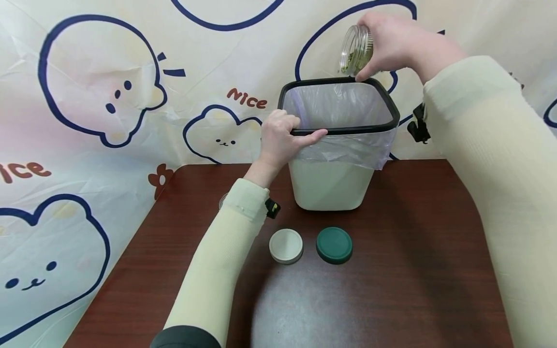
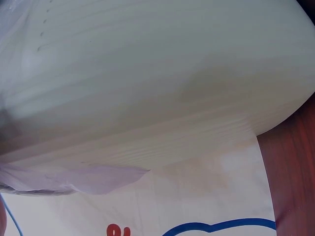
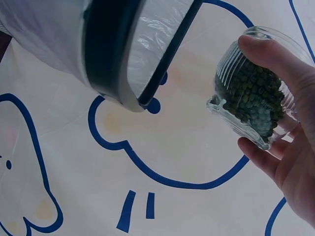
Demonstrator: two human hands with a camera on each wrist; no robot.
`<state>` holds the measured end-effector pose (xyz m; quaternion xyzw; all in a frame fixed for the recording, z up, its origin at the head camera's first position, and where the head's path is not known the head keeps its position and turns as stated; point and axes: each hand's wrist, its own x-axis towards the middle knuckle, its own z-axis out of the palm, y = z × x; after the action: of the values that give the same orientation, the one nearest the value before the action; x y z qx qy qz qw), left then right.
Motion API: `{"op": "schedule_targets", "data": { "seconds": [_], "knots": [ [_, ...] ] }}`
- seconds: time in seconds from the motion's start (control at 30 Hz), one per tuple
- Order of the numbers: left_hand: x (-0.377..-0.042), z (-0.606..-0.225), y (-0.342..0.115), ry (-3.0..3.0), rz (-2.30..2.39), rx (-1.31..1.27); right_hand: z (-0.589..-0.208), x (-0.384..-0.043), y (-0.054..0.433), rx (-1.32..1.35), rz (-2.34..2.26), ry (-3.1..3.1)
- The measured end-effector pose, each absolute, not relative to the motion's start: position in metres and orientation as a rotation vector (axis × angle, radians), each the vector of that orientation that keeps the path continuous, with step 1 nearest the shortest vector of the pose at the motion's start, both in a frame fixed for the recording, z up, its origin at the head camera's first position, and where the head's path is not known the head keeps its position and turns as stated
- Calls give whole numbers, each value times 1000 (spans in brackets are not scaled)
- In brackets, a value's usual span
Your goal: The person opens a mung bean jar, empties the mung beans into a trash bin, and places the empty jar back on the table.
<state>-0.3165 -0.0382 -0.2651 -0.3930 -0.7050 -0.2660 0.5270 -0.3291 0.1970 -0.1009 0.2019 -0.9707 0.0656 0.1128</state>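
Cream cloth printed with navy bear outlines [image 1: 209, 58] hangs behind a dark red-brown table [image 1: 400, 290]. On the table, near its far edge, stands a pale bin [image 1: 330, 186], its black rim [image 1: 357, 129] holding down a translucent bag [image 1: 344, 104]. The left hand [image 1: 285, 133] grips the rim at its near left corner, thumb laid along the front edge. The right hand [image 1: 393, 43] has its fingers wrapped round a clear glass jar [image 1: 350, 53], held tilted above the far side of the bin, with small green pieces [image 3: 251, 96], perhaps beans, inside. Nearer the camera, a white lid [image 1: 285, 245] lies just beside a green lid [image 1: 334, 244]. Some round clear object [image 1: 222, 200], mostly hidden, sits behind the left sleeve [image 1: 222, 256].
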Motion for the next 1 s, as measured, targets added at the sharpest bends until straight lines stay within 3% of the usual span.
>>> {"op": "schedule_targets", "data": {
  "seconds": [1.0],
  "knots": [
    [-317, -266, -39, -1694, -637, -938, -99, -328, 196, 613, 163, -2863]
  ]
}}
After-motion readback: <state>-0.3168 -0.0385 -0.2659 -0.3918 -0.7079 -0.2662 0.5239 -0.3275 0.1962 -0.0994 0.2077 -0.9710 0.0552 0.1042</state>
